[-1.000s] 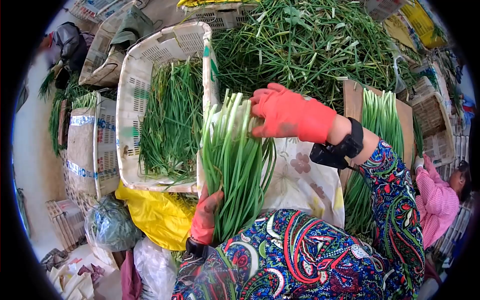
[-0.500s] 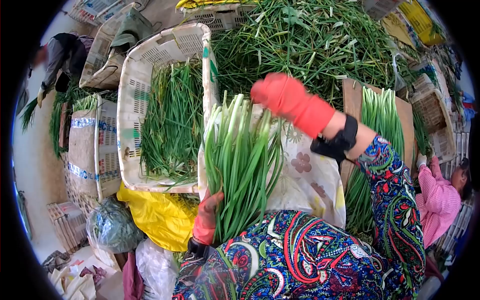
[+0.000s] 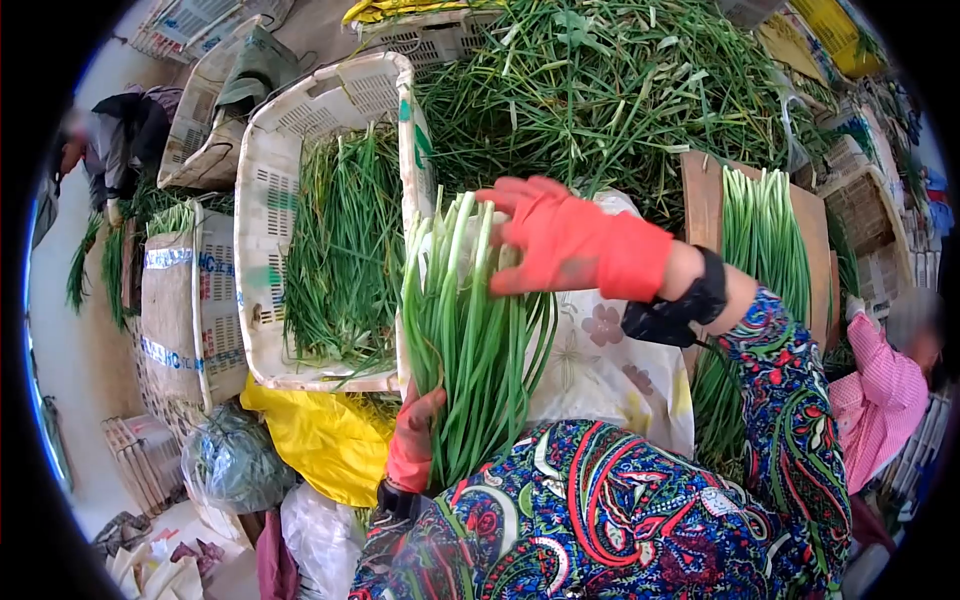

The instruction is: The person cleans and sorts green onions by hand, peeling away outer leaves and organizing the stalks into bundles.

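Between left fingers (image 3: 430,402) and right fingers (image 3: 522,200) lies the green bunch (image 3: 468,340)

the head-worn camera looks forward and down from close above the patterned shirt (image 3: 610,510), wide and round-edged.

Stalk bundle (image 3: 475,350) green fading to white. Right hand (image 3: 585,243) gloved coral-red. Sleeve (image 3: 785,400) multicoloured paisley. Plastic sheet (image 3: 320,440) yellow.
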Demonstrator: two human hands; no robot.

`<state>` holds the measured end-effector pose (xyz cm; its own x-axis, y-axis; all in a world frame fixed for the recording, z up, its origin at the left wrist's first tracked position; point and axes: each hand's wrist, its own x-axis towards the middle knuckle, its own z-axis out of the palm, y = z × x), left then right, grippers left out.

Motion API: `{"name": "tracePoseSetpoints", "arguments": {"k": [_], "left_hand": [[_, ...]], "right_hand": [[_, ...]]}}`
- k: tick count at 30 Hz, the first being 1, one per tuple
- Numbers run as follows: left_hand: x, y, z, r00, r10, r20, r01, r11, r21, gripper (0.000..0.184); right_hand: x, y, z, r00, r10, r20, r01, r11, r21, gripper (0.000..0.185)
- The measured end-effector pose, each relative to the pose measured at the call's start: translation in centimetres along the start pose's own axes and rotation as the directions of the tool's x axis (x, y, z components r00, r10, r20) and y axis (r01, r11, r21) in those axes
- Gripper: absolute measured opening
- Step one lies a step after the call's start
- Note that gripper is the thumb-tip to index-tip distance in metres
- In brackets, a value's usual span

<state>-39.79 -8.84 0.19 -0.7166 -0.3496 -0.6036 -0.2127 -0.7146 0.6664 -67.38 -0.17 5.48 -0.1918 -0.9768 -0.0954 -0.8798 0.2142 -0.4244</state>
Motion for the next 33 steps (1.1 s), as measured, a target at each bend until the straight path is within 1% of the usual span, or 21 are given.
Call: {"name": "tracePoseSetpoints", "arguments": {"k": [1,2,4,5,8,9,12,14,15,16,17,18,19,20,21,23,25,26,28,31,33], "left_hand": [[-0.2,0.7,0.1,0.989,-0.039,0.143,0.056,0.991,-0.118,0.055],[-0.3,0.7,-0.1,0.991,-0.037,0.128,0.045,0.997,-0.065,0.054],[-0.3,0.2,-0.6,0.995,-0.027,0.096,0.023,0.999,0.034,0.053],[-0.7,0.9,0.8,0.990,-0.057,0.129,0.078,0.983,-0.165,0.058],[-1.0,0.9,2.4,0.999,0.017,0.048,-0.017,1.000,-0.005,0.059],[-0.3,0.5,1.4,0.994,0.006,0.113,-0.008,1.000,0.019,0.065],[0.0,0.2,1.4,0.986,0.088,0.139,-0.104,0.988,0.113,0.066],[-0.2,0.5,1.7,0.989,0.063,0.132,-0.074,0.994,0.077,0.063],[-0.4,0.7,1.7,0.992,0.052,0.118,-0.058,0.997,0.048,0.062],[-0.5,0.8,1.8,0.994,0.040,0.104,-0.042,0.999,0.015,0.061],[-0.5,0.7,1.8,0.994,0.045,0.099,-0.045,0.999,-0.002,0.060],[-0.5,0.8,1.8,0.994,0.052,0.094,-0.051,0.999,-0.021,0.059],[-0.5,0.8,1.9,0.994,0.063,0.087,-0.060,0.997,-0.041,0.058],[-0.5,0.9,2.0,0.996,0.052,0.073,-0.048,0.997,-0.059,0.057],[-0.5,1.1,2.2,0.997,0.037,0.063,-0.032,0.997,-0.075,0.056],[-0.5,1.8,2.7,0.999,-0.001,0.055,0.005,0.998,-0.057,0.052],[-0.8,2.5,3.5,0.999,-0.035,0.035,0.037,0.998,-0.041,0.051],[-1.0,2.7,3.5,0.998,-0.053,0.020,0.053,0.998,-0.033,0.051],[-1.1,2.6,3.2,0.999,-0.047,-0.002,0.046,0.996,-0.083,0.051],[-1.4,2.7,3.2,0.999,-0.028,-0.016,0.026,0.995,-0.092,0.050],[-1.3,2.8,3.1,0.998,-0.055,-0.019,0.054,0.996,-0.064,0.048]], "right_hand": [[0.2,-0.2,0.3,0.999,0.030,0.039,-0.040,0.956,0.289,0.046],[0.4,-0.5,0.1,0.995,0.045,0.087,-0.085,0.832,0.549,0.040],[0.7,-0.2,1.0,0.971,0.114,0.209,-0.227,0.707,0.669,0.032],[0.8,-0.1,1.4,0.951,0.140,0.276,-0.300,0.632,0.714,0.029],[0.9,-0.3,1.5,0.991,0.118,0.068,-0.133,0.740,0.660,0.023],[0.8,0.3,3.0,0.959,-0.001,-0.284,0.102,0.935,0.340,0.015],[1.5,2.6,2.7,0.880,-0.073,-0.469,0.107,0.993,0.047,0.011],[2.5,5.2,-0.5,0.838,-0.155,-0.523,0.064,0.980,-0.187,0.007],[2.8,6.2,-3.6,0.869,-0.061,-0.491,-0.082,0.961,-0.264,0.007],[3.7,11.4,-4.9,0.717,-0.217,-0.663,-0.012,0.946,-0.323,0.004],[3.7,16.0,-7.0,0.708,-0.248,-0.661,-0.327,0.715,-0.618,0.011],[3.7,18.3,-8.6,0.707,-0.282,-0.649,-0.570,0.315,-0.759,0.020],[3.9,16.8,-9.5,0.653,-0.257,-0.713,-0.426,0.654,-0.626,0.016],[3.7,13.7,-10.2,0.617,-0.199,-0.761,-0.208,0.892,-0.402,0.013],[3.0,10.2,-10.4,0.604,-0.117,-0.788,0.039,0.992,-0.117,0.010],[1.2,3.0,-8.0,0.876,-0.221,-0.428,0.157,0.971,-0.178,0.019],[0.8,1.2,-2.1,0.887,-0.273,-0.372,0.242,0.962,-0.129,0.018],[0.7,0.1,-0.3,0.899,-0.214,-0.381,0.197,0.977,-0.084,0.022],[0.7,-0.2,1.0,0.924,-0.181,-0.337,0.106,0.967,-0.231,0.021],[0.8,-0.6,0.4,0.994,-0.013,-0.108,-0.012,0.974,-0.225,0.025],[1.2,-0.7,0.4,0.975,-0.109,-0.192,0.032,0.931,-0.363,0.026]]}}
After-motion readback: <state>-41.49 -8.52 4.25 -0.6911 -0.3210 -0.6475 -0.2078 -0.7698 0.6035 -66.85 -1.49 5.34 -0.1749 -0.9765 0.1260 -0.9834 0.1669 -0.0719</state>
